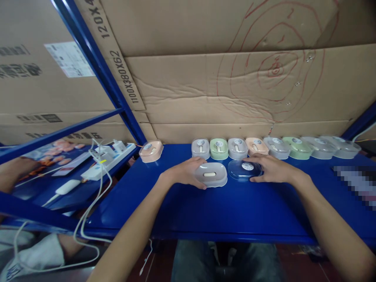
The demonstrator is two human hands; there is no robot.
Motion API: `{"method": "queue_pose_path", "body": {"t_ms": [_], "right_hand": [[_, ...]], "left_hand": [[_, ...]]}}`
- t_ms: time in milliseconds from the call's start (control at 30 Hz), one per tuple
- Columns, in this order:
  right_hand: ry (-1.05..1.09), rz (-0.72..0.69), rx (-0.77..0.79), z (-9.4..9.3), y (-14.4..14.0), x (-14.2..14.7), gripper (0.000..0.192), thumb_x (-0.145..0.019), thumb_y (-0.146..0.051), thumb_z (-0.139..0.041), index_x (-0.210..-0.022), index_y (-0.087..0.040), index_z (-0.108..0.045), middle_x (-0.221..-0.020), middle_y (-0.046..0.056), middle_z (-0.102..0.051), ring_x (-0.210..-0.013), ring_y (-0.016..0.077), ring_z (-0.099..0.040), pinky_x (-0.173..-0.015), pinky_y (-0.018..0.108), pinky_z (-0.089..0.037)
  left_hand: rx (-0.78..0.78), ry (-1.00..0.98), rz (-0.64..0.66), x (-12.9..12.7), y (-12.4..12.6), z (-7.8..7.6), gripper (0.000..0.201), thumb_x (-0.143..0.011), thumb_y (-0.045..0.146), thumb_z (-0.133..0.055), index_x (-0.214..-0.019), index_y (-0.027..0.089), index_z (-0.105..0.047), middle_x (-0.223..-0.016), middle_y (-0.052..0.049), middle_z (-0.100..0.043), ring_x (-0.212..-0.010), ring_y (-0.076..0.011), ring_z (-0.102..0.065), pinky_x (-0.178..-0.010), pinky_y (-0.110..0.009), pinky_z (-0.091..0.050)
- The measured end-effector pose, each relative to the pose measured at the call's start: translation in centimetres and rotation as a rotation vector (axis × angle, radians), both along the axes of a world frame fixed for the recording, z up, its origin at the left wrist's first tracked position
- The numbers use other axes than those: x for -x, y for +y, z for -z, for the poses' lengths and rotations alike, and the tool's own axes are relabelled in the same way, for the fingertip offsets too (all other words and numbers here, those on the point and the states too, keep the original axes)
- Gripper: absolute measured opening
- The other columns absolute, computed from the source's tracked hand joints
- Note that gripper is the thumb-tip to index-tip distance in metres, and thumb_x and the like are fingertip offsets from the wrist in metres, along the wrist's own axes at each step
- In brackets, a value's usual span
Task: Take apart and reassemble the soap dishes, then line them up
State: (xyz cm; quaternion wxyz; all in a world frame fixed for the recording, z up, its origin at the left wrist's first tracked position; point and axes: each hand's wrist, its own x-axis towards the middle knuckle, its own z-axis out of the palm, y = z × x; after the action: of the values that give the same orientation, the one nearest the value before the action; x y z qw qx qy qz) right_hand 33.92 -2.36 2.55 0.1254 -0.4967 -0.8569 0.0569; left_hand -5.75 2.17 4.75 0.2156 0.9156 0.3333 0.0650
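Observation:
My left hand [185, 171] grips the left side of an open grey oval box base [212, 174] with a small white piece inside it, resting on the blue shelf [205, 211]. My right hand [272, 168] lies on the right edge of a clear oval lid [244, 169] with a round white sticker, flat on the shelf just right of the base. Behind both hands stands a row of several closed oval boxes [237, 148] in grey, green and peach.
One peach box [150, 151] sits apart at the back left. Cardboard sheets [235, 78] wall off the back. A white power strip with cables [102, 160] lies on the lower left shelf behind a blue slanted beam [96, 62]. My knees show below the shelf's front edge.

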Motion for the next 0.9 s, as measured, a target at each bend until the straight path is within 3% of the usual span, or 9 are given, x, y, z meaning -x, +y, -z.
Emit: {"method": "queue_pose_path", "body": {"t_ms": [233,333,467,567,767,900], "right_hand": [[0.01,0.118,-0.223,-1.2,-1.7,3.8,0.081,-0.091,-0.075,-0.072,-0.154,-0.025,-0.065,-0.143,0.021,-0.068,-0.133,0.0468,-0.065,-0.111,0.066,-0.054],[0.085,0.008,-0.278,-0.4,-2.2,6.9,0.084,-0.092,-0.073,-0.073,-0.158,-0.024,-0.06,-0.149,0.021,-0.063,-0.143,0.0456,-0.057,-0.117,0.066,-0.05],[0.079,-0.177,-0.206,1.5,-2.3,9.6,0.087,-0.094,-0.072,-0.071,-0.167,-0.029,-0.049,-0.162,0.018,-0.054,-0.149,0.0436,-0.051,-0.123,0.067,-0.044],[0.059,-0.205,-0.172,2.2,-2.2,9.9,0.081,-0.097,-0.07,-0.069,-0.167,-0.033,-0.049,-0.161,0.016,-0.055,-0.144,0.0427,-0.054,-0.12,0.069,-0.044],[0.061,-0.225,-0.153,1.9,-2.1,9.7,0.067,-0.1,-0.066,-0.067,-0.157,-0.031,-0.063,-0.13,0.015,-0.07,-0.122,0.0378,-0.063,-0.108,0.064,-0.051],[0.1,-0.22,-0.166,2.1,-2.2,9.9,0.069,-0.096,-0.065,-0.074,-0.156,-0.033,-0.063,-0.137,0.015,-0.067,-0.126,0.0386,-0.062,-0.11,0.066,-0.05]], "left_hand": [[-0.038,-0.018,0.022,-0.7,-0.3,0.7,0.079,-0.07,0.054,-0.094,-0.135,0.024,-0.061,-0.134,-0.011,-0.065,-0.13,-0.0376,-0.06,-0.11,-0.051,-0.051],[-0.096,-0.005,0.034,-1.4,-0.8,1.1,0.078,-0.071,0.048,-0.092,-0.138,0.023,-0.06,-0.13,-0.011,-0.065,-0.13,-0.0388,-0.059,-0.11,-0.052,-0.051],[-0.141,-0.019,0.048,-2.0,-1.2,1.4,0.082,-0.072,0.049,-0.091,-0.143,0.024,-0.057,-0.132,-0.012,-0.064,-0.132,-0.0409,-0.057,-0.111,-0.055,-0.05],[-0.122,-0.032,0.05,-2.0,-1.3,1.5,0.085,-0.072,0.05,-0.091,-0.145,0.025,-0.056,-0.135,-0.012,-0.064,-0.134,-0.0414,-0.056,-0.113,-0.057,-0.048],[-0.095,-0.035,0.038,-2.0,-1.3,1.4,0.09,-0.071,0.049,-0.092,-0.15,0.025,-0.055,-0.138,-0.013,-0.064,-0.137,-0.0425,-0.055,-0.117,-0.056,-0.045],[-0.085,-0.073,0.062,-2.1,-1.3,1.4,0.086,-0.071,0.047,-0.09,-0.148,0.029,-0.057,-0.138,-0.011,-0.066,-0.139,-0.0439,-0.055,-0.118,-0.06,-0.044]]}}
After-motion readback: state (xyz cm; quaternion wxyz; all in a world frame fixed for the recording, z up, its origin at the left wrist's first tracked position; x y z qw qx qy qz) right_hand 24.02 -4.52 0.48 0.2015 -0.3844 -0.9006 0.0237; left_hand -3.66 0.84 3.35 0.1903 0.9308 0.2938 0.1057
